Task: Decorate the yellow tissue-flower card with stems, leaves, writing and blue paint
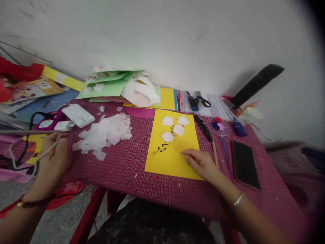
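Observation:
A yellow sheet [175, 162] lies on the red checked tablecloth [122, 173], bearing a drawn dark stem with leaves and several white paper blossoms [178, 130]. My right hand [203, 164] rests at the sheet's lower right, index finger extended, thumb beneath it; nothing shows in it. At the table's left edge, my left hand [54, 156] is blurred beside a white cable [38, 162] that passes over its fingers; whether it grips the cable is unclear. Between the hands, nearer the left, is a pile of white tissue pieces [109, 132].
White chargers [78, 115] sit at the left. Green cards [109, 86] and a white roll [141, 91] are at the back. Scissors [203, 100], a black marker [203, 127], a blue brush [224, 152] and a phone [245, 164] are on the right.

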